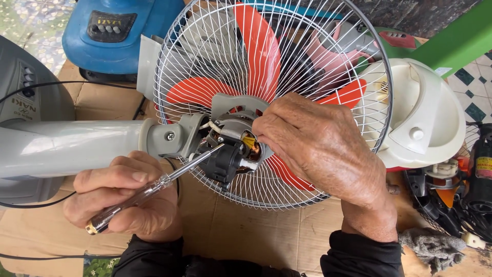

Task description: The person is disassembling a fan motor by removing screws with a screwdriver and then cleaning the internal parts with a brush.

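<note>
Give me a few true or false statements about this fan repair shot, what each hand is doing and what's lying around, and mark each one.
1. The left hand holds a screwdriver with its tip at the motor. True.
2. The fan blades are blue. False: they are red-orange, behind a white wire grille.
3. The right hand rests on the exposed motor. True.
4. The fan lies on bare tiles. False: brown cardboard is under it.
5. The right hand holds pliers. False: no tool shows in it.
</note>
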